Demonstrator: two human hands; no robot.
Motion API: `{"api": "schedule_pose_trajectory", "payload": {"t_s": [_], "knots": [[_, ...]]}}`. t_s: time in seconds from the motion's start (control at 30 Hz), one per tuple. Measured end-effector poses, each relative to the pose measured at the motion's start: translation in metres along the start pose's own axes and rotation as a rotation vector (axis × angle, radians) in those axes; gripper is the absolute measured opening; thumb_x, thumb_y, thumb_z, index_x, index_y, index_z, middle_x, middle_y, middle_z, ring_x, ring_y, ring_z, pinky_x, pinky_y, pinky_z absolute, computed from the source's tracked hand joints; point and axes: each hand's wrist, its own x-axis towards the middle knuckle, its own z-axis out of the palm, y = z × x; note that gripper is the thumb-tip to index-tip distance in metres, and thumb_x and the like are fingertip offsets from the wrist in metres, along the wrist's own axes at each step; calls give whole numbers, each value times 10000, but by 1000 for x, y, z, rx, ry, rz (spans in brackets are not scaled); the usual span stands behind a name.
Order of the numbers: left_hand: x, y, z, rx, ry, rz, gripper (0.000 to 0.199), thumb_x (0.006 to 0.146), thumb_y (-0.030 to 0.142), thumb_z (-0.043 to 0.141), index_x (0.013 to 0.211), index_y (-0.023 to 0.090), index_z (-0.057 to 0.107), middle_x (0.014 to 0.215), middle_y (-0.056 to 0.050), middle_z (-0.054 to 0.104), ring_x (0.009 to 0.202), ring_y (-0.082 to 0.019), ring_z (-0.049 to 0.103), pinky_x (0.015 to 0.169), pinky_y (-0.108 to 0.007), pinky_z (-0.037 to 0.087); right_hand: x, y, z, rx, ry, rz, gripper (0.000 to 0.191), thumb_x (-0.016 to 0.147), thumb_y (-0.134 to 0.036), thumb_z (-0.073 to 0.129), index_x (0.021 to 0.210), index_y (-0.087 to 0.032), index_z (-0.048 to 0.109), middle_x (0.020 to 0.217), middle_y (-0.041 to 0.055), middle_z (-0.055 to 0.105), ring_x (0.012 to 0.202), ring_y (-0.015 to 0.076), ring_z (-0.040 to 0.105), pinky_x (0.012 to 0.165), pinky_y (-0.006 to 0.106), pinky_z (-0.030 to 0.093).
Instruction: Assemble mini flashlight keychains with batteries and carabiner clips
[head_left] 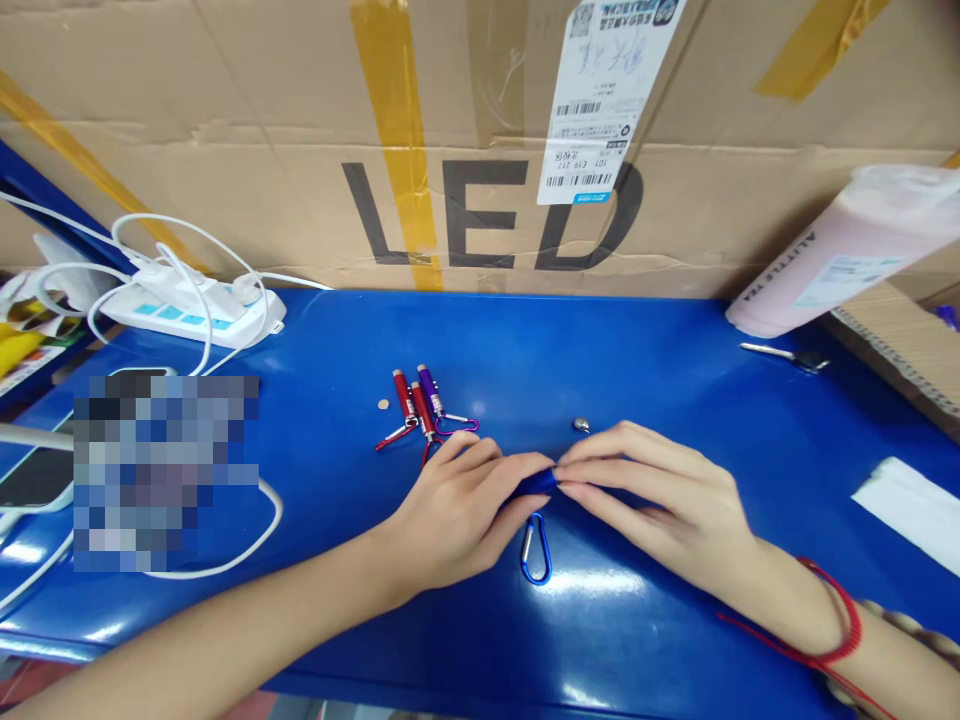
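Penlight barrel (537,484), blue, pinched by left hand (456,500) and, at its end, right hand (667,490); carabiner (547,552) just nearside. Apparently end-fitting; next move likely needs steady left grip.

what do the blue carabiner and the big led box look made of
The blue carabiner looks like glossy coloured metal, perhaps aluminium, given its silvery gate. The big LED box looks like cardboard: matt, brown, creased, crossed by yellow tape.

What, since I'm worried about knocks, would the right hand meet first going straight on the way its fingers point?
The blue tube: the right hand seems to pinch its end. Just beyond, roughly in line, comes the left hand, though depth is unclear.
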Motion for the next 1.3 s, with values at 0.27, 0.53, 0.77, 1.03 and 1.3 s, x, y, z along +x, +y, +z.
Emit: {"api": "schedule_pose_trajectory", "payload": {"t_s": [0.27,0.53,0.77,1.03,1.3], "knots": [[3,4,-4,-334,161,-255,117,941,179,367,1052,191,404,616,56,523,533,-79,522,562,-219,416,-8,7,7,28,-94,161,235,860,-228,559,1094,-214,540,964,56,631,803,134,603,659,272,538],[1,2,2,-436,315,-346,104,943,143,351,1013,202,400,868,-6,523,660,-63,560,677,-237,500,-7,10,15,-6,-334,166,319,898,-277,499,1213,-226,512,1162,84,569,1073,178,541,919,377,475],[-1,4,5,-541,254,-294,309,922,91,364,1198,226,333,1032,-62,569,878,-115,597,711,-243,541,-3,2,12,-76,-553,77,407,908,-369,466,1305,-278,480,1337,74,475,1224,228,428,989,472,378],[-2,6,3,-335,180,-215,391,925,129,406,1291,229,312,1125,-66,577,1027,-156,591,880,-294,536,-5,3,16,-83,-573,97,401,902,-424,458,1230,-213,553,1167,93,606,1195,248,473,1019,511,332],[0,2,0,-375,69,-275,364,943,158,367,1302,216,353,1139,-62,574,1050,-147,563,944,-312,484,-7,11,19,-106,-608,114,493,883,-470,464,1304,-215,485,1276,104,543,1247,272,420,1014,527,331]]}}
